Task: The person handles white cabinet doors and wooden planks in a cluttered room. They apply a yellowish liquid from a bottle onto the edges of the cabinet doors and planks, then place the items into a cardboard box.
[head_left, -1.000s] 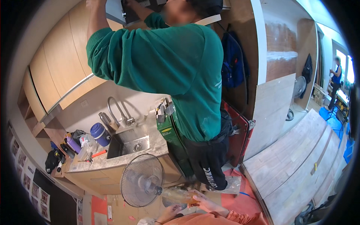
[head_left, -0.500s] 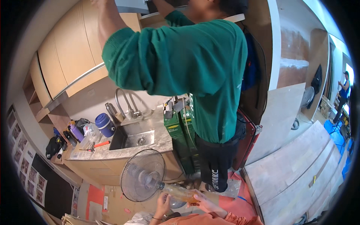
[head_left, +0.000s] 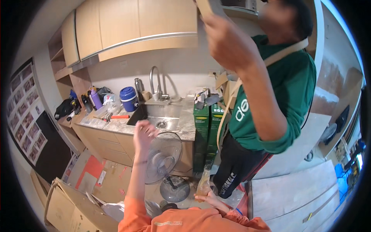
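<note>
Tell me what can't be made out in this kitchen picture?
Head view:
- Motion-blurred: left hand, fingers unclear.
- Too small: bottle in right hand, contents unclear.
- Cut off by top edge: board in co-worker's hand.
- Tiny, bent near rim: clutter on countertop.

Left hand (head_left: pixel 143 133) raised, fingers spread, in open air just in front of the fan (head_left: pixel 163 156); tabletop (head_left: pixel 116 124) edge and sink (head_left: pixel 160 118) behind it. Right hand (head_left: pixel 208 198) low, gripping a bottle (head_left: pixel 203 183), hemmed by the fan's base on one side and a co-worker's legs (head_left: pixel 235 170) on the other. Green boxes (head_left: pixel 206 131) block the way behind. Cardboard (head_left: pixel 73 201) crowds the floor at left.
</note>
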Tool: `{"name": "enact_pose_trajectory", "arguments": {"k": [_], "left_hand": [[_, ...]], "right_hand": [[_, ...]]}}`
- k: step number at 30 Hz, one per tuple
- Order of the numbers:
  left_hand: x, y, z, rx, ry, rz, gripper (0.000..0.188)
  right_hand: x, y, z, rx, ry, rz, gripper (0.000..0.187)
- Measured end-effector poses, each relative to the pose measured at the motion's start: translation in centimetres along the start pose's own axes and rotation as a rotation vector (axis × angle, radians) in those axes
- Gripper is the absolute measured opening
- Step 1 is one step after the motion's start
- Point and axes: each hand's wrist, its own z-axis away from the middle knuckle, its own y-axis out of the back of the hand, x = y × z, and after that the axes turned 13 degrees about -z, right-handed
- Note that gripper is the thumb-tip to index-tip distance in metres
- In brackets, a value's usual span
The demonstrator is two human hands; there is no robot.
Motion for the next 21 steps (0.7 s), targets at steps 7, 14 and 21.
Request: {"name": "enact_pose_trajectory", "arguments": {"k": [7,14,21], "left_hand": [[5.5,-13.8,-9.8,-0.257,-0.108,0.086,0.061],[11.9,-19.6,-7.7,0.063,-1.448,-0.126,0.064],[9.3,-18.8,-5.2,0.175,-1.690,-0.141,0.047]], "right_hand": [[-3.7,-4.0,6.3,-0.104,0.871,-0.072,0.059],[-9.1,-7.4,11.3,0.004,1.194,-0.023,0.069],[-8.9,-6.4,10.1,0.092,1.375,0.047,0.063]]}}
